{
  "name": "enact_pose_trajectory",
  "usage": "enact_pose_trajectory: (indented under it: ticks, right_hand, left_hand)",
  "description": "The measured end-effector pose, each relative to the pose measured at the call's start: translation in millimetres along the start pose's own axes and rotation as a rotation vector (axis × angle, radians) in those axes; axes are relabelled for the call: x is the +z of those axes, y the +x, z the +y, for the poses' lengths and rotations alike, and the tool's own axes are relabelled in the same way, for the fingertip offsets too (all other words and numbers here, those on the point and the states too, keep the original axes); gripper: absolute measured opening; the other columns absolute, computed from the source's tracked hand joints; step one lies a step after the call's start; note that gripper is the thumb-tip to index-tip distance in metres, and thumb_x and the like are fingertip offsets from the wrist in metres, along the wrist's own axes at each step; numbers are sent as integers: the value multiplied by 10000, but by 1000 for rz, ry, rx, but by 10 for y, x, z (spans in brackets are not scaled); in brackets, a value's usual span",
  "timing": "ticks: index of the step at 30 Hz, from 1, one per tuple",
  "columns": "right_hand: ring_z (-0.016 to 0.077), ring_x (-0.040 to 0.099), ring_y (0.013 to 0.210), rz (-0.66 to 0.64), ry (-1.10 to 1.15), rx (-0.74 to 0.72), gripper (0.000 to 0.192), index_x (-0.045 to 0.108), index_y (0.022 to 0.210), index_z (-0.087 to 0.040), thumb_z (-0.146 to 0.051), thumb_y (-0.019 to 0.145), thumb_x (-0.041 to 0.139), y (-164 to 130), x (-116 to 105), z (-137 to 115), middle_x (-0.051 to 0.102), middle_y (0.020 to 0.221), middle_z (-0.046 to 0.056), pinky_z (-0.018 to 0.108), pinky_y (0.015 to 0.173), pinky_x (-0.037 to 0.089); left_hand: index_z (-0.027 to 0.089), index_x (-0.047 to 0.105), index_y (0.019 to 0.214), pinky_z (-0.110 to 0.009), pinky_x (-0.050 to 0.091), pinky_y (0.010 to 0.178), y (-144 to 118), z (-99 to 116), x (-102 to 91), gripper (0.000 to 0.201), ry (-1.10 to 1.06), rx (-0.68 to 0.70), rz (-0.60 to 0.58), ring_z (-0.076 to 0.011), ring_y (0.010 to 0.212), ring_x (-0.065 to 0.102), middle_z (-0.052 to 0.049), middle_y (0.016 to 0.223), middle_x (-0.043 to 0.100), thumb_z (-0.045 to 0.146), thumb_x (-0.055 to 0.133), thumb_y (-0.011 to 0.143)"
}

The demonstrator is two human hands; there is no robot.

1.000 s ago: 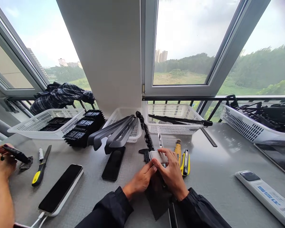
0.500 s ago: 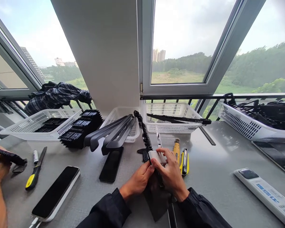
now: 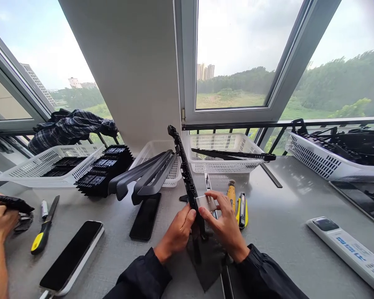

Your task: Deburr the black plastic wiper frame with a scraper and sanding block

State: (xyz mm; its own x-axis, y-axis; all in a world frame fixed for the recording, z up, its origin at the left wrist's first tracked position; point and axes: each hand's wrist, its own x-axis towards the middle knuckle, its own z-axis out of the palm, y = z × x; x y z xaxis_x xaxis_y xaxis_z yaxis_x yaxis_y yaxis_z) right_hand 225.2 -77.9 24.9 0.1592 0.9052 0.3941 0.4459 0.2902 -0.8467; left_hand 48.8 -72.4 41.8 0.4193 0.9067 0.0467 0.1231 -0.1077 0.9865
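- Head view: left of the yellow cutter [image 3: 242, 211], I see the left hand [image 3: 176, 230] closed round the black strip [image 3: 187, 176]; the right hand [image 3: 222, 220], fingers slightly parted, pinches the white block [image 3: 206, 203] at the strip's side.
- I judge the strip could twist if the left grip slackens, or the block skid if pressed unevenly.
- Since the earlier frame, the strip's far end has risen, farther beyond the cutter.

A file [image 3: 46, 225], utility knife [image 3: 242, 211] and parts baskets [image 3: 220, 167] mark a workshop.
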Motion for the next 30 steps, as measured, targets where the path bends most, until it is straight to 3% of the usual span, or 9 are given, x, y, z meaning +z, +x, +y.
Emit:
enact_pose_trajectory:
  ticks: [6,11,17,22,24,26,30]
  right_hand:
    - [322,618,1130,-7,-55,-48,310,708,1124,-263,-502,927,729,-89,66,-104,725,1132,75,448,954,531]
    - [323,605,1085,-17,-85,-19,351,693,1092,-266,-565,917,748,-104,70,-119,716,1104,69,447,923,518]
    - [330,605,1093,12,-84,5,416,695,1104,-265,-637,921,723,-87,64,-115,713,1102,80,460,931,511]
    - [317,607,1068,-40,-74,-8,375,688,1097,-269,-591,913,747,-117,97,-146,712,1100,68,441,901,517]
    - [318,607,1064,-33,-76,-8,378,690,1088,-267,-596,910,747,-109,89,-140,712,1097,72,442,899,517]
    - [323,604,1076,-5,-83,-5,391,694,1087,-264,-610,911,739,-85,63,-115,711,1102,78,453,915,510]
    - [319,603,1075,22,-83,11,387,694,1106,-257,-590,912,733,-47,16,-54,711,1118,78,460,931,503]
  left_hand:
    - [176,691,1102,-346,522,904,57,-29,-31,477,25,84,175,-235,934,640,-79,1034,734,544,388,1100]
    - [192,678,1074,-349,533,883,35,-51,-1,459,76,82,268,-235,909,643,-69,980,727,537,378,1105]
    - [214,676,1034,-366,554,773,-4,-53,61,496,73,28,315,-253,773,642,-50,763,667,613,384,1079]
    - [204,685,1112,-375,541,935,28,-8,21,478,65,72,397,-283,1042,668,-102,1010,731,598,417,1071]
    - [210,674,1067,-364,548,871,33,-1,14,481,60,56,384,-270,961,669,-83,940,719,619,421,1063]
    - [223,634,990,-340,533,717,27,-14,30,486,49,27,330,-231,752,628,-34,771,653,650,412,1058]
    - [231,557,981,-287,414,526,12,-68,85,482,11,6,200,-166,538,484,46,628,514,679,399,1057]
